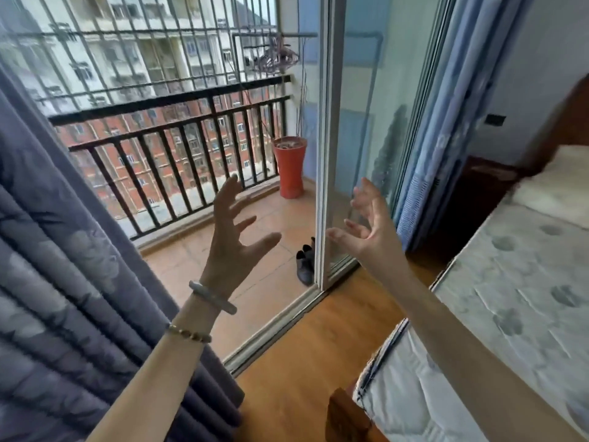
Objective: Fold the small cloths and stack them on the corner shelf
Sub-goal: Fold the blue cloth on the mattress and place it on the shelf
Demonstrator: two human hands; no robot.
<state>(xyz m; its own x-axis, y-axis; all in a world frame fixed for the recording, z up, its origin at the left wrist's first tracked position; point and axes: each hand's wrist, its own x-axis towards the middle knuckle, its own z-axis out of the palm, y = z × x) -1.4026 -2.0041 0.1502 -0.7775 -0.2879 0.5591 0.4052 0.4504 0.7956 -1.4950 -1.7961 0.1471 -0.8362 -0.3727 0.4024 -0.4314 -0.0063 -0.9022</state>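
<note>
Left grip (233,247) and right grip (366,229) raised, fingers spread, before sliding door (322,173).

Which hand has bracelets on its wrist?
The left hand: its wrist wears a pale bangle and a gold bead bracelet. The right hand has a bare wrist.

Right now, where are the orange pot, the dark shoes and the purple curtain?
orange pot (289,169): head view, middle of its outer wall.
dark shoes (303,266): head view, top of the nearer shoe.
purple curtain (63,250): head view, a fold at its middle.
</note>
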